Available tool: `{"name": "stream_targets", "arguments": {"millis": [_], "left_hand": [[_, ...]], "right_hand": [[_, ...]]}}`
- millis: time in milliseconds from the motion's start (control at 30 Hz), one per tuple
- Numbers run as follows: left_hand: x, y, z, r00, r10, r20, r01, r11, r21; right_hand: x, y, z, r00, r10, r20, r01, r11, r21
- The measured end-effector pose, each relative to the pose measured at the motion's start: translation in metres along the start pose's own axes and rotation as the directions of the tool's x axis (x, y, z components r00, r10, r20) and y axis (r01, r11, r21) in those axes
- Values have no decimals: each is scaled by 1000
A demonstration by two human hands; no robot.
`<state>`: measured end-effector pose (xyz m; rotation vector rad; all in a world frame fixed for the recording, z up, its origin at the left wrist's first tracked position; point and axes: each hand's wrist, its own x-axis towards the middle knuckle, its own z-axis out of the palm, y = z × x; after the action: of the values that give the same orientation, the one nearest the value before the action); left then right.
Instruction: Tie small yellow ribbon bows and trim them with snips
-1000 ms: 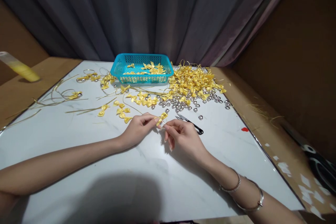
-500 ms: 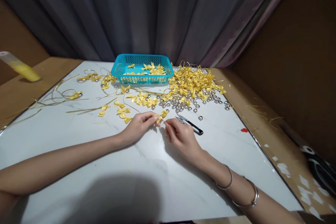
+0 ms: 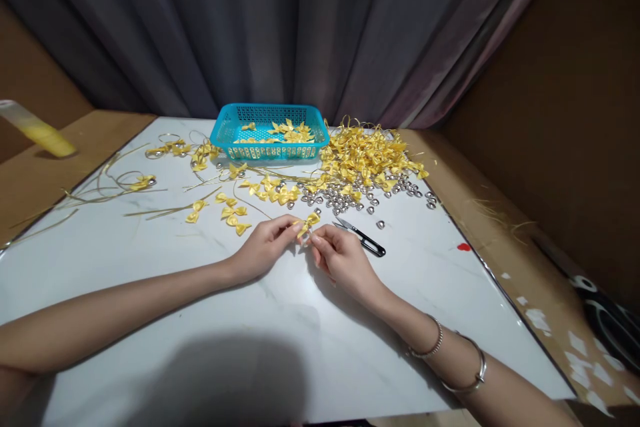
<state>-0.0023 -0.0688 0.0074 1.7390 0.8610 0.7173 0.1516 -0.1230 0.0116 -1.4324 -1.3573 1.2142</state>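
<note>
A yellow ribbon bow (image 3: 311, 220) is pinched between the thumb and fingers of my left hand (image 3: 273, 243). My right hand (image 3: 343, 257) is closed just beside it, its thumb and forefinger pinching something thin below the bow, perhaps a cord end; it is too small to make out. Black-handled thread snips (image 3: 370, 243) lie just behind my right hand. Several loose yellow bows (image 3: 235, 217) rest beyond my left hand, and silver heart-shaped beads (image 3: 343, 199) are scattered behind both hands.
A blue plastic basket (image 3: 270, 151) with bows inside stands at the back. To its right is a heap of corded yellow bows (image 3: 367, 153). Gold cords (image 3: 100, 187) spread at left, near a yellow-filled tube (image 3: 43, 133). Large scissors (image 3: 603, 313) and paper scraps (image 3: 537, 320) lie at right.
My right hand has shifted slightly left, closer to the bow and my left hand. The left hand keeps its pinch on the bow, and the view has moved a little.
</note>
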Motion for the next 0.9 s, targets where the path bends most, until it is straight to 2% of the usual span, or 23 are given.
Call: {"name": "stream_targets", "arguments": {"millis": [133,333,567,733,900], "left_hand": [[0,1,-2,1000,-2,30,2,1000,10],[1,4,-4,995,-55,81,57,998,-25],[2,4,1,986,-142,91,156,973,-168],[0,4,1,990,-113,89,121,989,-85],[-2,5,1,992,-95,87,96,995,-2]], "right_hand": [[0,1,0,990,-116,-75,105,986,-130],[1,0,-1,974,-206,-90,180,955,-237],[-1,1,6,980,-142,-141,118,979,-164],[-2,3,9,990,-49,-135,44,998,-41],[-1,0,8,991,-36,-126,35,999,-12]]}}
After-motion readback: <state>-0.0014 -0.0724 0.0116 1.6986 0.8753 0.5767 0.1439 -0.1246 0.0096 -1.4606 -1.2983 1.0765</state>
